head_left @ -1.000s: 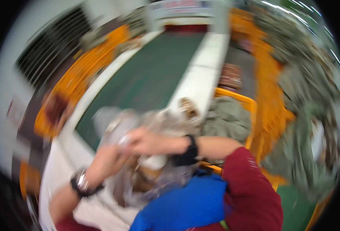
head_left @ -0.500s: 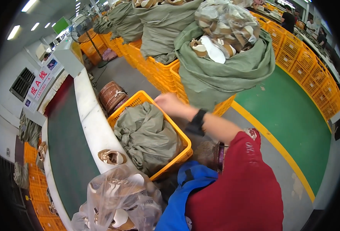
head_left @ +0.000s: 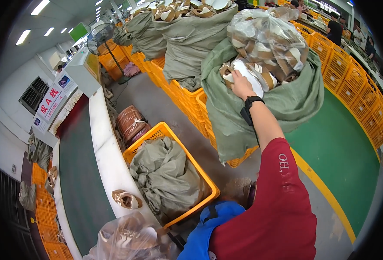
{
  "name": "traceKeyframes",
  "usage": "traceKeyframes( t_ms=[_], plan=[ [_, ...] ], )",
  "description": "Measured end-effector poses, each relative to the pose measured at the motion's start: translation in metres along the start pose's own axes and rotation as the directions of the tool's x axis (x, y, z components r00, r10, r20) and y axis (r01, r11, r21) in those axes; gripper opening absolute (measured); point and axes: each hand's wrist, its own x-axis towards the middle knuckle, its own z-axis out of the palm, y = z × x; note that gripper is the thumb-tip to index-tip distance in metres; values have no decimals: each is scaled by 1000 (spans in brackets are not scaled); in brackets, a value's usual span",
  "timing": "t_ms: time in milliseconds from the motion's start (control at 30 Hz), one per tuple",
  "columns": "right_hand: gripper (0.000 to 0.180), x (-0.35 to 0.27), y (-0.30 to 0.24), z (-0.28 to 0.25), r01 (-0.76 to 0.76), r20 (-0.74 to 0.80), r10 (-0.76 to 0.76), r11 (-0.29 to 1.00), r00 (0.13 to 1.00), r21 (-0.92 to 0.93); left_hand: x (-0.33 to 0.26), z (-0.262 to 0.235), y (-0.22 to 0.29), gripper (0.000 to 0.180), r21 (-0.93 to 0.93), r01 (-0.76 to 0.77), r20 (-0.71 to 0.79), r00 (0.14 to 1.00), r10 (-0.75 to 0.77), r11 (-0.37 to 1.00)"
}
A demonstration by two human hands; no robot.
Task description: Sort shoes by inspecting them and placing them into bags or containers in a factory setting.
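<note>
**Right hand reaches into an open sack of shoe parts**

Half a second ago the right hand hovered above the orange crate; now the arm stretches further out and the right hand (head_left: 242, 85) rests on a white shoe piece (head_left: 251, 79) at the mouth of a large green sack (head_left: 286, 102). The fingers curl down over the piece, though whether they have closed on it cannot be told. This looks like the start of a pick from the sack. A black wristband sits on that wrist. The left hand is out of view.

The sack stands on orange crates beside the floor's yellow line, with a clear plastic bag (head_left: 269, 41) of tan and white shoe parts lying on top of it. Nearer the person, an orange crate (head_left: 202, 173) holds a crumpled grey-green sack (head_left: 165, 175). Along its left side runs a conveyor belt (head_left: 81, 173) with a white edge; one tan shoe (head_left: 125, 199) lies on that edge, near the belt's lower end.

The room is a factory hall: grey and green floor, more filled sacks behind, a standing fan (head_left: 99, 34), rows of orange crates, and other workers far off at the upper right.
</note>
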Motion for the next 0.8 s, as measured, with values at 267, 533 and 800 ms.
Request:
traceKeyframes(
  t_ms=[267,533,800],
  plan=[
    [30,-13,35,22,83,-92,-57,948,994,307,-12,32,63,47,-294,19,-240,966,-93,956],
    [31,-60,29,-51,-298,429,144,-524,892,797,-6,56,74,47,-217,35,-248,965,-90,976],
    [38,-69,19,-59,-330,407,-25,-632,913,701,-20,62,56,47,-147,48,-277,957,-87,988]
  ],
)
